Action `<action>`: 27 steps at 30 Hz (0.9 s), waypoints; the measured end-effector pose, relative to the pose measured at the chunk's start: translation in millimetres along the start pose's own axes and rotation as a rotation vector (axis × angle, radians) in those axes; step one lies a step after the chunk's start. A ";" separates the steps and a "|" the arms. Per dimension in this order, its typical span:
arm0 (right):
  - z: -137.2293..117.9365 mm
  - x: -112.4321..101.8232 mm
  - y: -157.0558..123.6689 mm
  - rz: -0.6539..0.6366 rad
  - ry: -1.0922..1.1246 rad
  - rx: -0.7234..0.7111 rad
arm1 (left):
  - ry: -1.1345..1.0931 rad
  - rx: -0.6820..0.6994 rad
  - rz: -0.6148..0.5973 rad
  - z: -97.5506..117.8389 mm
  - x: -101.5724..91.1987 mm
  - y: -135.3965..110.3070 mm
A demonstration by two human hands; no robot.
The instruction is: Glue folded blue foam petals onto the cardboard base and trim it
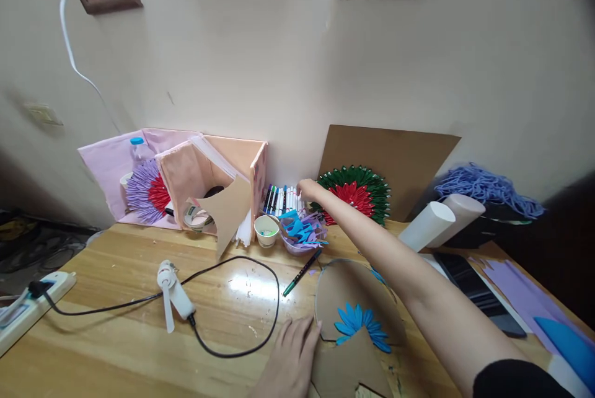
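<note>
My right hand (309, 189) reaches far across the table to a row of markers (281, 201) by the wall. Its fingers curl down at the row's right end, and whatever they pinch is too small to make out. Flat on the wood, my left hand (290, 354) rests with fingers stretched out, touching the edge of a cut cardboard piece (346, 364). Beyond that piece lies a round cardboard disc (346, 286) with blue paper petals (357, 322) on it. A green marker (301, 274) lies loose left of the disc.
A bowl of paper strips (302, 240) and a paper cup (266, 232) stand below the markers. A corded white device (174, 296) lies left. Behind are a peach box (181, 175), a green-red paper flower (356, 196) and white rolls (427, 225); a phone (481, 292) lies right.
</note>
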State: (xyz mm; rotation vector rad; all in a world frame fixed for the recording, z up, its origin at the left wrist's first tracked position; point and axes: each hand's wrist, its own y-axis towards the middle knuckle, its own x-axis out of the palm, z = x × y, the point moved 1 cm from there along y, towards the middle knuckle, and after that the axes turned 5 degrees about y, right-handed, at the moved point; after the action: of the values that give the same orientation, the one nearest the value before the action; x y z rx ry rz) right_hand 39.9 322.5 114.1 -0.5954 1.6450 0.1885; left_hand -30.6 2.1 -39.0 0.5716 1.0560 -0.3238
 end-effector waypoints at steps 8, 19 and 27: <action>-0.2 5.0 -7.5 -0.131 0.152 -0.152 | -0.061 0.009 0.035 -2.3 -2.8 0.9; 46.4 -63.1 -81.7 0.239 0.352 -0.244 | -0.146 -0.040 -0.055 10.6 -25.1 6.6; 67.1 -70.0 -120.5 0.269 0.325 -0.230 | -0.221 -0.113 -0.160 17.9 -38.3 12.4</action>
State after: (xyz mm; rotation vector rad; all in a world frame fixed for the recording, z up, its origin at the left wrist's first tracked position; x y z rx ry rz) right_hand 160.2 269.3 195.4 -0.5980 2.0346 0.5050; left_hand -29.1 1.0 5.0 0.3423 0.9016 -0.4543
